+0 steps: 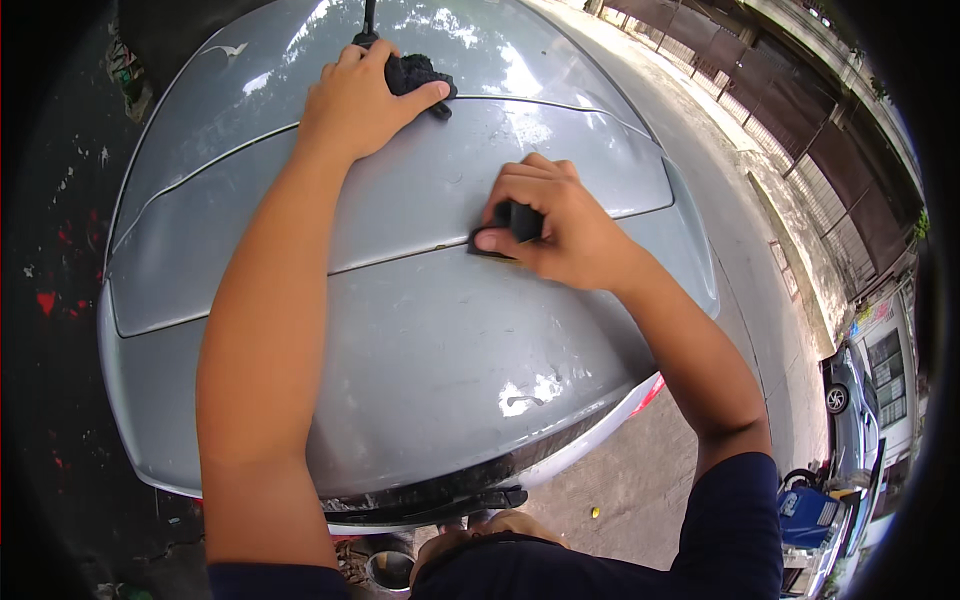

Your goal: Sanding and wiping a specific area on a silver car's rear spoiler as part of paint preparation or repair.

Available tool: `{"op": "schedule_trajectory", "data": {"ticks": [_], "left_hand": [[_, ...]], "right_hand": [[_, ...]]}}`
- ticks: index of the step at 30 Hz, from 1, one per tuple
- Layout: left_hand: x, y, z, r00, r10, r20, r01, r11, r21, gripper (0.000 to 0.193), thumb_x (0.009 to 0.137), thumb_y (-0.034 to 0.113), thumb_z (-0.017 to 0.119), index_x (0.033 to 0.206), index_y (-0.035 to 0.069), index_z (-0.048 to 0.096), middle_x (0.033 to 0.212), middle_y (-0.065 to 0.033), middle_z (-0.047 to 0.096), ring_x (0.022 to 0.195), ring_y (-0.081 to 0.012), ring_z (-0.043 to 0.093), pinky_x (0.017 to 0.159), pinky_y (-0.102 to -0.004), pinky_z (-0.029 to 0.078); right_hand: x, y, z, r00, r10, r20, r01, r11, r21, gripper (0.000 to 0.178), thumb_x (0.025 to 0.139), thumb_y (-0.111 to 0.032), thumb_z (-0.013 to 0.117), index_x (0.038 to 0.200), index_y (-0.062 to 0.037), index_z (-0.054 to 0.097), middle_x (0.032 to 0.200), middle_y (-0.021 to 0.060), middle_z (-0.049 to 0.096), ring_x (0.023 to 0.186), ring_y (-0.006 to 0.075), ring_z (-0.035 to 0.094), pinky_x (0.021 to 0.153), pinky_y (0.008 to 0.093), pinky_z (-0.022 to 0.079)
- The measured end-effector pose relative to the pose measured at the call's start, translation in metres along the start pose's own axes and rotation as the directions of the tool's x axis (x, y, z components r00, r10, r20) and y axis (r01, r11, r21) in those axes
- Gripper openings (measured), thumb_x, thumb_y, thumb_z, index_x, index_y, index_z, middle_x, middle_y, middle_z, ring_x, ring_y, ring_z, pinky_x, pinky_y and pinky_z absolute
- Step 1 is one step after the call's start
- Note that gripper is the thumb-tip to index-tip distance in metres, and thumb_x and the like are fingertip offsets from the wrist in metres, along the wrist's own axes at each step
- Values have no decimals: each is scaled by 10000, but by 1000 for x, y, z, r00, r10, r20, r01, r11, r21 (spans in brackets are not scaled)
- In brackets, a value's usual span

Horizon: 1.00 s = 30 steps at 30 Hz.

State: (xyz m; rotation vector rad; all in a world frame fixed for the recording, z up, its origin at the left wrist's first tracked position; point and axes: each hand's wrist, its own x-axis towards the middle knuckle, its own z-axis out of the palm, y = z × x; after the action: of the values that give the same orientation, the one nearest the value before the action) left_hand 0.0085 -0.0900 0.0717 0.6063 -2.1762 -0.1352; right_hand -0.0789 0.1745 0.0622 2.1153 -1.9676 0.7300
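A silver-grey car's roof and rear (pixel 430 360) fill the middle of the view, with a thin dark seam running across. My left hand (pixel 355 100) reaches to the far part, closed around a crumpled black cloth (pixel 425 75) that sticks out past the thumb. Just beyond those fingers rises a thin black antenna (pixel 370 18). My right hand (pixel 560 225) grips a black block (pixel 522 220) with a flat, yellowish-edged base, its thumb at the near side. That base sits on the paint at the seam. Slight blur covers the right fingers.
At the car's near edge lie a dark rear window and a black wiper (pixel 470 500). A bucket (pixel 390 568) stands on the ground below. To the right are a road (pixel 690 130), a blue machine (pixel 808 518) and a parked car (pixel 850 400). Dark ground (pixel 55 350) with red bits lies left.
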Motion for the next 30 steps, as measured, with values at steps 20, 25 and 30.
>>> {"op": "schedule_trajectory", "data": {"ticks": [20, 25, 30], "left_hand": [[-3, 7, 5, 1000, 18, -16, -18, 1000, 14, 837, 805, 757, 772, 1330, 114, 674, 1291, -153, 676, 1245, -372, 651, 1020, -501, 539], [-7, -8, 1, 1000, 15, -4, -15, 999, -50, 837, 816, 755, 762, 1355, 121, 671, 1324, -177, 666, 1259, -380, 642, 1044, -512, 520], [-3, 1, 9, 997, 47, -62, -43, 997, 67, 850, 818, 774, 750, 1342, 108, 670, 1264, -165, 683, 1169, -367, 698, 990, -489, 559]], "right_hand": [[15, -2, 7, 987, -155, 28, 155, 988, 16, 215, 831, -172, 898, 886, -128, 694, 904, -8, 652, 949, 223, 570, 940, 389, 355], [17, -6, 8, 984, -175, 29, 176, 984, -20, 219, 841, -188, 890, 883, -119, 687, 893, -1, 654, 943, 219, 565, 942, 395, 350], [-4, 4, 1, 993, -113, -11, 113, 993, -12, 204, 823, -129, 889, 887, -127, 696, 902, -7, 656, 929, 221, 568, 928, 390, 357]]}}
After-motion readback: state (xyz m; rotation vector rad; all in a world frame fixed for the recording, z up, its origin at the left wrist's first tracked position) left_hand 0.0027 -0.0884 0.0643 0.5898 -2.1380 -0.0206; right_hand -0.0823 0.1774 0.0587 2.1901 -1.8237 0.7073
